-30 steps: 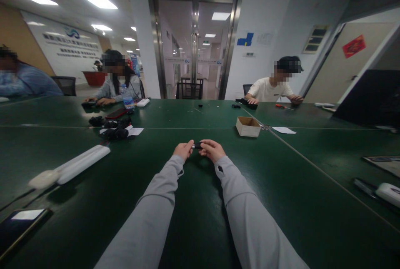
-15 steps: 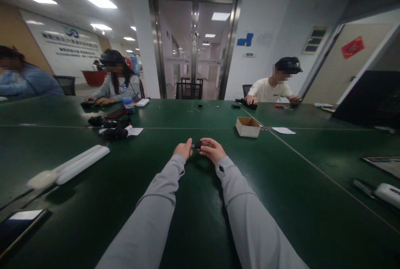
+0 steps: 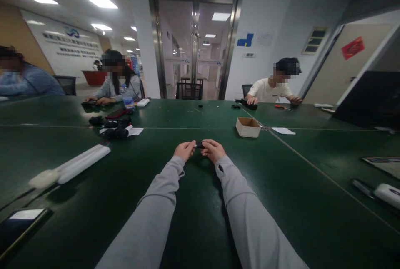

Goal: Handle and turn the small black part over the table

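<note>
Between my hands is a small black object with a short silvery end [image 3: 199, 145], held level just above the green table [image 3: 200, 202]. My left hand [image 3: 184, 151] pinches its silvery left end between thumb and fingers. The black right end is in the grip of my right hand [image 3: 214, 150], whose fingers close over part of it. The object is too small and too covered for me to name its kind.
Ahead to the right stands an open cardboard box [image 3: 248, 128]. A white power strip [image 3: 83, 164] and a phone [image 3: 21, 229] lie to my left, black gear [image 3: 117, 132] beyond them. Co-workers sit across the table. A white device [image 3: 388, 194] is at far right.
My left thumb and fingers have closed into a pinch at the object's silvery end. My right fingers have shifted slightly along the black part. Both forearms stay in place.
</note>
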A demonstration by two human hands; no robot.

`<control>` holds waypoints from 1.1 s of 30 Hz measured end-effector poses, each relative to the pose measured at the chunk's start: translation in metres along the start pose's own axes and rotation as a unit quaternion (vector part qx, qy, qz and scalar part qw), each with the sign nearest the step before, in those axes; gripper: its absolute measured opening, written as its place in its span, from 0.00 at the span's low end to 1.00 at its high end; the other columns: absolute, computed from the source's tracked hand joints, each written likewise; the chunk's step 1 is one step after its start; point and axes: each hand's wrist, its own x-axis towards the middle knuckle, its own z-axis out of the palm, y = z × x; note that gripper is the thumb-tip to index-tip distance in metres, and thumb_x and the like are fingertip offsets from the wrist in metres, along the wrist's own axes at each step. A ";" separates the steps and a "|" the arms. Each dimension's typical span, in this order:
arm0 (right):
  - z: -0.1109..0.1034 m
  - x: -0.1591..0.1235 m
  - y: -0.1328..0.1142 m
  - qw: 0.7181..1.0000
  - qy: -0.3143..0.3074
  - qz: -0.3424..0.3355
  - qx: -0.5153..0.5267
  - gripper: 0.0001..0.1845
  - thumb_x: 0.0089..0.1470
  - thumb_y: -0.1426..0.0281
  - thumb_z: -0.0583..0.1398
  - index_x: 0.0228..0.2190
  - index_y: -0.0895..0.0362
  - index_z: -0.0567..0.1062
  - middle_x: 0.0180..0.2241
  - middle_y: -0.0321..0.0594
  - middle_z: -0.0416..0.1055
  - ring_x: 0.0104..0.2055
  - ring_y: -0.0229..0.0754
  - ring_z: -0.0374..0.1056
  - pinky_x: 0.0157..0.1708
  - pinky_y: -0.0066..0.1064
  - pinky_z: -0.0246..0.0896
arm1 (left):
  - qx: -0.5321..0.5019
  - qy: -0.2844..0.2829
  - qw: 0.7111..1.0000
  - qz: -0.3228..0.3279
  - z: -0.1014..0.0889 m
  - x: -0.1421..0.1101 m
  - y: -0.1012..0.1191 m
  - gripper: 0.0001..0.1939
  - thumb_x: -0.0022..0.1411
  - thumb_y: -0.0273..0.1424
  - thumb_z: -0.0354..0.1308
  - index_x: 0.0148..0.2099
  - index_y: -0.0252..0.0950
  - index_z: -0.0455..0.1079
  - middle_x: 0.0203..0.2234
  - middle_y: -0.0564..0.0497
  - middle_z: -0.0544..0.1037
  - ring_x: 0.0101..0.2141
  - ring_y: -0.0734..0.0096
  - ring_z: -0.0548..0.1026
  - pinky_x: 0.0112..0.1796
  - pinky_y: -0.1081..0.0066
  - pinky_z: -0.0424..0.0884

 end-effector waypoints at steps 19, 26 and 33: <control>-0.005 0.001 0.004 0.998 -0.059 -0.016 -0.004 0.16 0.38 0.68 0.67 0.31 0.61 0.72 0.20 0.40 0.71 0.19 0.34 0.66 0.19 0.22 0.64 | 0.023 0.010 0.999 0.045 -0.007 0.001 -0.003 0.26 0.50 0.52 0.48 0.17 0.34 0.64 0.09 0.55 0.61 0.14 0.78 0.60 0.20 0.75 0.56; -0.005 0.001 0.003 0.996 -0.078 -0.021 -0.025 0.19 0.36 0.67 0.67 0.33 0.60 0.73 0.24 0.39 0.71 0.22 0.35 0.68 0.20 0.21 0.64 | 0.016 0.036 0.999 0.016 -0.009 -0.007 0.009 0.28 0.49 0.54 0.48 0.13 0.34 0.61 0.06 0.56 0.57 0.12 0.79 0.56 0.19 0.75 0.53; -0.005 -0.002 0.000 0.995 -0.095 -0.031 -0.031 0.21 0.34 0.69 0.68 0.35 0.58 0.73 0.26 0.36 0.69 0.24 0.35 0.69 0.20 0.21 0.64 | -0.007 0.043 0.999 -0.001 -0.010 -0.008 0.011 0.28 0.48 0.53 0.49 0.12 0.34 0.59 0.06 0.56 0.56 0.12 0.79 0.56 0.19 0.74 0.54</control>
